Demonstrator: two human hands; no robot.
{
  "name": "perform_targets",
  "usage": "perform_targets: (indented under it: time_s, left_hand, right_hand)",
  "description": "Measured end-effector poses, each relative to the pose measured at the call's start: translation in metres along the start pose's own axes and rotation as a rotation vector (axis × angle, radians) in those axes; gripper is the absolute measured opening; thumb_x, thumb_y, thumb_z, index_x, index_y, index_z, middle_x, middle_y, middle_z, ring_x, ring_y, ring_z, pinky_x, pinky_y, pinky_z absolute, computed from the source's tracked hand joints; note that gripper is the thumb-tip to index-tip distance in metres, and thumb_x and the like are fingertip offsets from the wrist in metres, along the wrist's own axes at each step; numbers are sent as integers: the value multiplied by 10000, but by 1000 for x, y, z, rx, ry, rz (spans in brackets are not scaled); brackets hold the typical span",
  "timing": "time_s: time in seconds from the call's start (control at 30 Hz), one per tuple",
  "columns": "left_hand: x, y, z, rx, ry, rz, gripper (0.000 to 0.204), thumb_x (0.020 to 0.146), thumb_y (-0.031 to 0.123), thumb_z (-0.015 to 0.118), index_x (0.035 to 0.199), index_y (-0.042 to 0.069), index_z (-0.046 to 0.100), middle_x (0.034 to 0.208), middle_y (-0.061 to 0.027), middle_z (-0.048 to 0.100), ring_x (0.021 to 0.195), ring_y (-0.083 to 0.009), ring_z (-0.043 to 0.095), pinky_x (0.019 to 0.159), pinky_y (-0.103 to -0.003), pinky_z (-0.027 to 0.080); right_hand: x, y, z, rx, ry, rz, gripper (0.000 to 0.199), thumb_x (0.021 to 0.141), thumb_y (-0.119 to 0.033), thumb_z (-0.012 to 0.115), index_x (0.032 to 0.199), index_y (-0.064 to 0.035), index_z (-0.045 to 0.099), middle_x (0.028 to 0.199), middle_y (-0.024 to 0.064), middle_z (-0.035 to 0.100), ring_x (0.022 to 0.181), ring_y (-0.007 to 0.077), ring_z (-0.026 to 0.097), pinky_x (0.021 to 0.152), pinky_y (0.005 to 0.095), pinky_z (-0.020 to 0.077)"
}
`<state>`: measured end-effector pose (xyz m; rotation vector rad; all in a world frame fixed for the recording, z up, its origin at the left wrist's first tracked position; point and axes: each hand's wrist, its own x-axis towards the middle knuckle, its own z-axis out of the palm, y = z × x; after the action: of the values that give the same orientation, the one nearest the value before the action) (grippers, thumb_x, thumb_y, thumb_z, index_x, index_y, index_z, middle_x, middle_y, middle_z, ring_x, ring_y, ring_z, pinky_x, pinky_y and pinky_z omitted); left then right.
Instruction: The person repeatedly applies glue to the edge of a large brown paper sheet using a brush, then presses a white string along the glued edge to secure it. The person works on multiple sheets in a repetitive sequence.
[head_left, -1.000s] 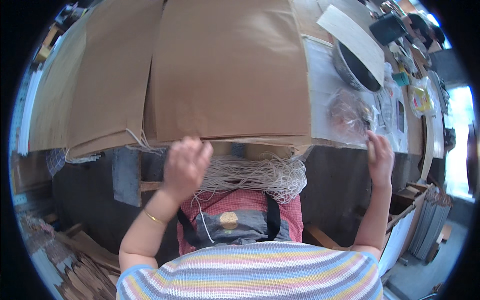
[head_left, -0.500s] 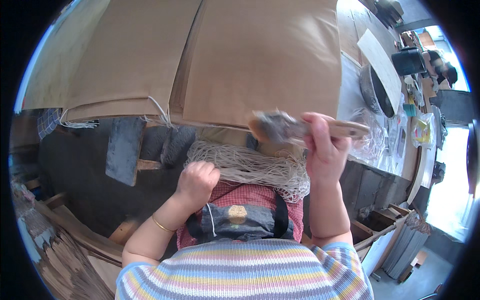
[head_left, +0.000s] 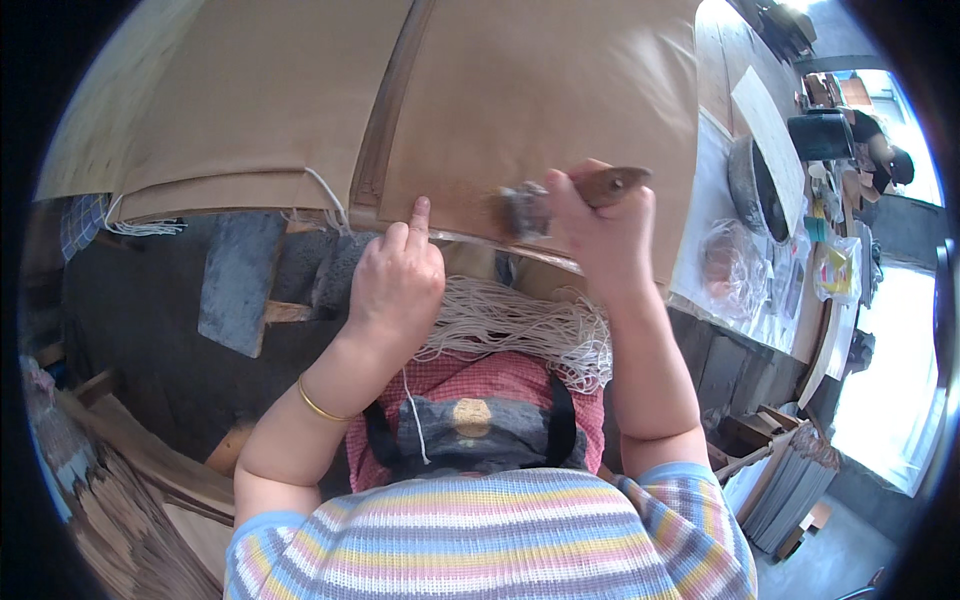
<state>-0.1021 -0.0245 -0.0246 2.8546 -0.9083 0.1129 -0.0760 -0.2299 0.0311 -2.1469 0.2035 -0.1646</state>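
My right hand [head_left: 600, 220] is closed around the wooden handle of a wide, flat brush [head_left: 613, 185]. The blurred bristles rest at or just over the near edge of a brown paper sheet [head_left: 540, 100], where a darker, wet-looking patch shows. My left hand [head_left: 398, 275] lies at the same edge, its index finger stretched onto the sheet. Its other fingers are curled, and whatever they hold is hidden. A bundle of white strings [head_left: 510, 325] lies across my lap, below the sheet's edge. One loose string [head_left: 415, 420] hangs over my dark apron [head_left: 510, 430], below my left wrist.
More brown sheets [head_left: 240, 110] lie to the left, with a white cord [head_left: 325, 195] at their edge. On the right stand a dark basin [head_left: 750, 185] under a pale board [head_left: 768, 140], clear plastic bags [head_left: 735, 260] and a black bucket [head_left: 822, 136]. A person [head_left: 878, 150] is at the far right.
My right hand has lowered the brush leftward to the sheet's near edge. My left hand has moved up from my lap to that edge, and its index finger has straightened.
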Motion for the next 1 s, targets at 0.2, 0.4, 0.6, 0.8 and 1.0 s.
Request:
perform_targets:
  time_s: [0.2,0.4,0.6,0.8,1.0]
  left_hand:
    - [1,3,8,29,40,12,43,723,-5,589,689,-26,574,1301,-221,540,864,-261,583,735,-352,521]
    - [0,4,9,14,-29,-15,144,716,40,698,743,-7,564,1364,-205,483,890,-299,567,769,-392,497]
    - [-7,13,-11,-107,-55,-35,258,720,59,726,908,-1,560,1429,-195,402,1051,-327,531,895,-405,453]
    - [-23,30,-8,-392,-1,88,257,715,25,707,946,5,595,1113,-163,594,1058,-346,549,934,-433,431]
    - [-11,42,-8,-319,-49,186,226,732,77,697,933,15,612,1005,-136,609,976,-328,574,860,-418,455]
  right_hand:
    - [-6,58,-82,-292,211,24,239,789,-182,652,673,23,610,530,150,554,508,258,597,525,340,466]
    - [-4,65,-104,-512,222,67,321,773,-282,675,681,19,610,623,224,583,633,392,612,600,438,489]
    - [-37,77,-178,527,470,23,221,878,-259,658,914,-47,710,710,0,610,562,51,454,510,200,342]
    - [-100,174,-271,-828,361,-145,408,764,71,624,1144,-73,668,866,84,628,764,235,603,731,314,489]
    - [-107,141,-247,-973,279,-283,384,678,93,624,1025,-60,686,886,113,627,816,292,610,729,379,511]
